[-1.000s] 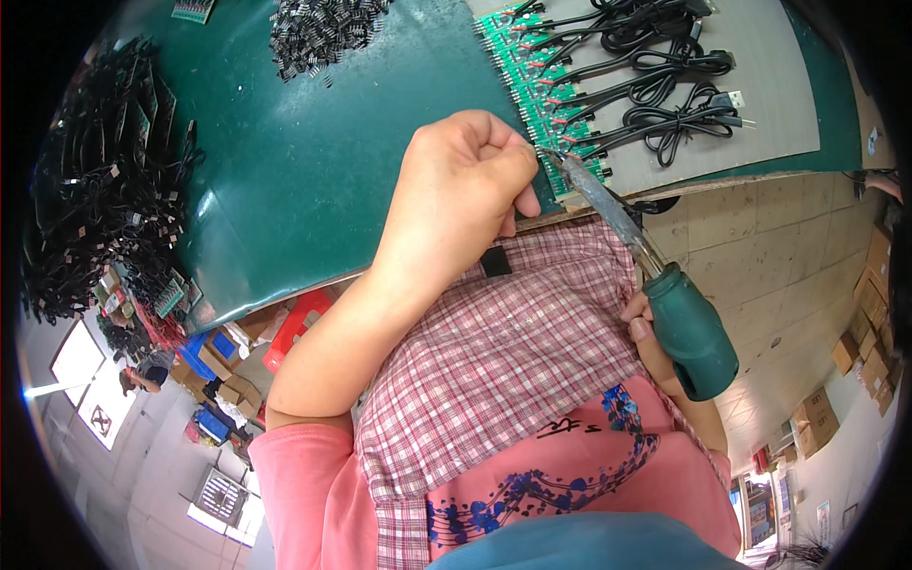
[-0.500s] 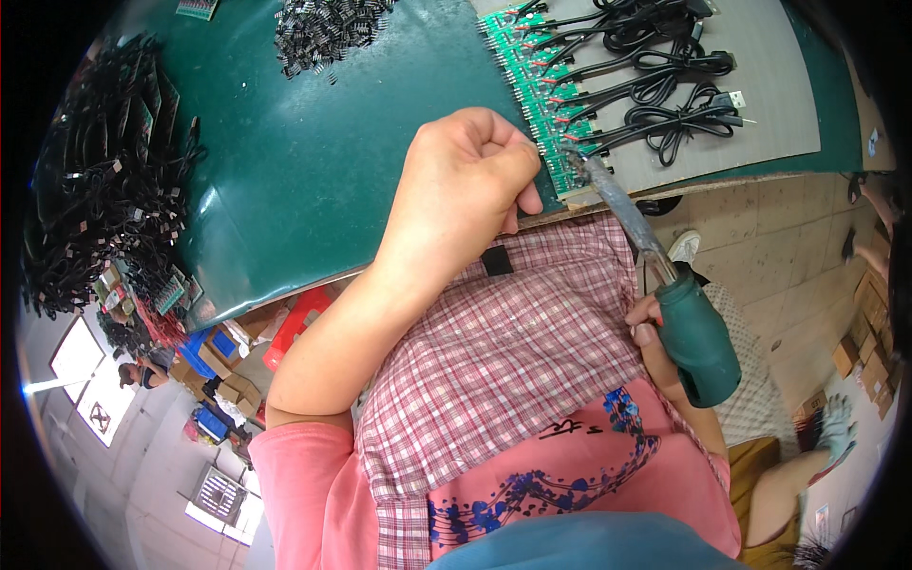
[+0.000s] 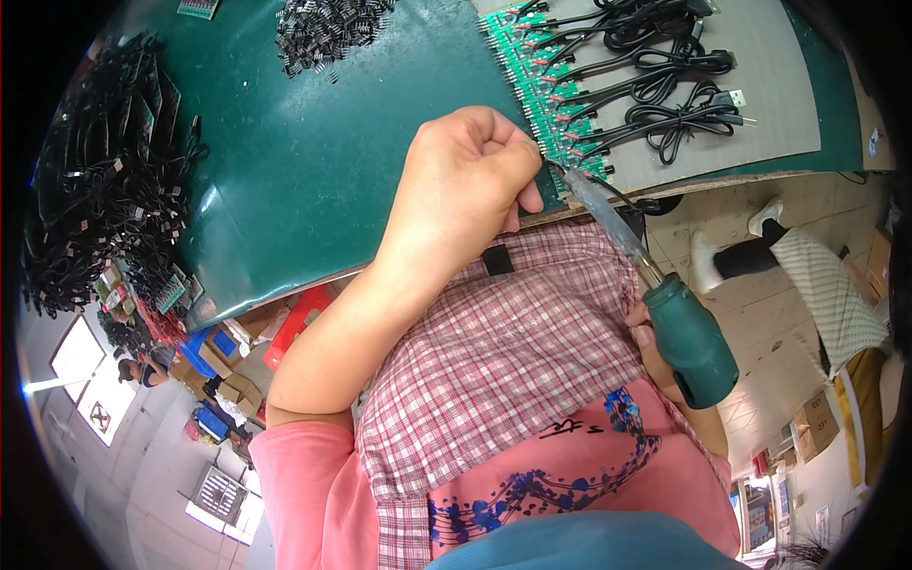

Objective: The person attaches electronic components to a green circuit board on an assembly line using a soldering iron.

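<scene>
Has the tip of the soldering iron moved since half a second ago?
Yes: judged against the green circuit boards, the soldering iron has shifted its tip left, toward the left hand.

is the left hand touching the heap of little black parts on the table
Apart: the head view shows a wide stretch of green tabletop between the left hand and the heap of little black parts.

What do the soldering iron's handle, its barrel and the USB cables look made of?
Soldering iron handle: probably moulded plastic, satin green with soft highlights. Barrel: likely metal, dull grey, blotchy surface. USB cables: seemingly rubbery plastic sheathing, black, curling in smooth loops.
</scene>
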### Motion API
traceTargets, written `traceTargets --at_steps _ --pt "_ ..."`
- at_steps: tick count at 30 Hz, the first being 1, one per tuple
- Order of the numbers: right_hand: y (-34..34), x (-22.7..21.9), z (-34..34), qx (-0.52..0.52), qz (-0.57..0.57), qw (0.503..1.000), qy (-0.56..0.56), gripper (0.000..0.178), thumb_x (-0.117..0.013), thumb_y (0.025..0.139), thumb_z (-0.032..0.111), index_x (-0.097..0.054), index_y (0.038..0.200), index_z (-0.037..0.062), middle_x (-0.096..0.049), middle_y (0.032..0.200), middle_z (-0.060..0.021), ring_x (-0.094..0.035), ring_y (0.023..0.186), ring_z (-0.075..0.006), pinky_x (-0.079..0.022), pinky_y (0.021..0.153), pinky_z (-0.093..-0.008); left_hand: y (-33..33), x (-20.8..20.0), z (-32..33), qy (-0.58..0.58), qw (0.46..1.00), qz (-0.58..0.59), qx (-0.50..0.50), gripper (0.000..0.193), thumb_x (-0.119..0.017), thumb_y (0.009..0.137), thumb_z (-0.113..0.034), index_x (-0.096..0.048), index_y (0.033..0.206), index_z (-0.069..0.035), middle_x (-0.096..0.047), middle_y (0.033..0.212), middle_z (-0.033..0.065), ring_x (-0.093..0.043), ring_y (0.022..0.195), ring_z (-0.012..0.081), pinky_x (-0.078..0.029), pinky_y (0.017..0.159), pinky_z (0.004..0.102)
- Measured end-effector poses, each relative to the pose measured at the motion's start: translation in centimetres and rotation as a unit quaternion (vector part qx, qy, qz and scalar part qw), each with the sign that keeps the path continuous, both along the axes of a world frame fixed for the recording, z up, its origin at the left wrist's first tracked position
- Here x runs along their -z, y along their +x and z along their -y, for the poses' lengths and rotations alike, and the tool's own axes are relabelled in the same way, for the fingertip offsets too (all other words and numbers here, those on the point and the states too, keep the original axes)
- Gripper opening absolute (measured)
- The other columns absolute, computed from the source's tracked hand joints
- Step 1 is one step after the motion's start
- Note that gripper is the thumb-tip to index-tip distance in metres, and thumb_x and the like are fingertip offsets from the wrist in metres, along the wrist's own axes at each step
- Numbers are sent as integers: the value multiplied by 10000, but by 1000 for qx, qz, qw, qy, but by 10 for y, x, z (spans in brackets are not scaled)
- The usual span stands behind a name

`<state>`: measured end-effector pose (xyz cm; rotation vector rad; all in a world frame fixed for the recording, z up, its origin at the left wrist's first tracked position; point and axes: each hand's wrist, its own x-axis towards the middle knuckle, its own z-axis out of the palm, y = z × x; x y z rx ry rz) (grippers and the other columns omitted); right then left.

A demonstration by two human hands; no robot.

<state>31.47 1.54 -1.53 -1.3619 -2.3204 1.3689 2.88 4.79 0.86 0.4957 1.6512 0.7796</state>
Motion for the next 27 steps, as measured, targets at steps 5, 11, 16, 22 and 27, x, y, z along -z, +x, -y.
traceTargets --at_steps 5,11,16,22,27 --pt "-5 -14 -8 3 -21 999 -41 229 -689 688 72 -676 913 116 -661 869 -57 -645 745 -225 -522 656 -311 0 1 1 -1 1000 2 -9 124 -577 862 -137 -576 827 -18 -599 609 17 -468 463 35 -347 435 177" --pt "13 -1 1 5 -27 999 -39 188 -584 863 80 -457 997 48 -594 866 -102 -545 788 -169 -459 724 -310 8 3 -13 -3 1000 17 11 128 -577 862 -141 -574 834 -17 -598 607 16 -464 458 38 -345 434 179" --pt "-19 -31 -27 1 -100 995 -25 191 -587 852 57 -471 1002 39 -591 833 -120 -537 677 -152 -458 632 -284 3 -7 -10 -22 999 -15 23 144 -567 868 -146 -582 837 -6 -595 606 22 -467 454 47 -349 429 185" --pt "-17 -24 -96 291 -292 910 47 277 -616 854 120 -548 1111 42 -603 783 -50 -484 545 -82 -400 503 -208 -1 -1 5 -12 1000 17 -2 169 -541 890 -159 -586 842 -3 -588 609 31 -473 456 48 -347 432 183" --pt "-17 -37 -216 305 -242 875 288 125 -638 831 88 -619 897 -17 -554 660 -25 -477 546 -78 -355 478 -209 -12 -3 3 74 997 -26 4 188 -466 935 -104 -594 913 32 -607 649 54 -504 491 73 -394 461 210"
